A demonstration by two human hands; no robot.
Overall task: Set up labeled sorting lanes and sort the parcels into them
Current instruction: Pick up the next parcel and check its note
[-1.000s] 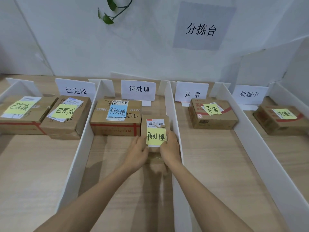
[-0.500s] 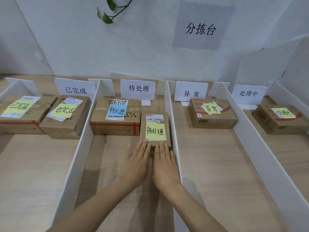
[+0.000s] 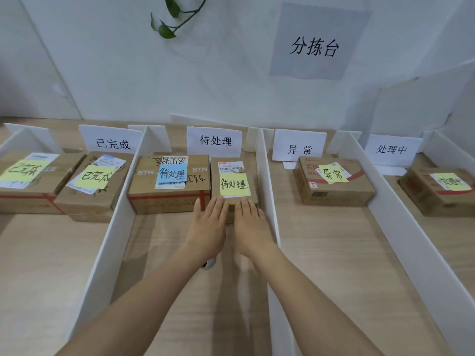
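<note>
A small brown parcel [image 3: 234, 168] with a yellow note sits at the far end of the second lane, beside a larger parcel [image 3: 169, 186] with a blue note. My left hand [image 3: 207, 227] and my right hand [image 3: 250, 226] lie flat, fingers together, with the fingertips against the small parcel's near edge. Neither hand grips it. White label cards stand at the back of each lane, such as the second lane's card [image 3: 214, 141]. White divider boards [image 3: 270, 201] separate the lanes.
Two parcels with yellow notes [image 3: 93, 186] fill the far end of the left lane. One parcel [image 3: 334, 181] sits in the third lane and another [image 3: 439, 191] in the right lane. A paper sign [image 3: 314, 44] hangs on the wall.
My hands let go of the small parcel's sides, flattened, and pushed it forward along the lane until it stands level with the larger parcel.
</note>
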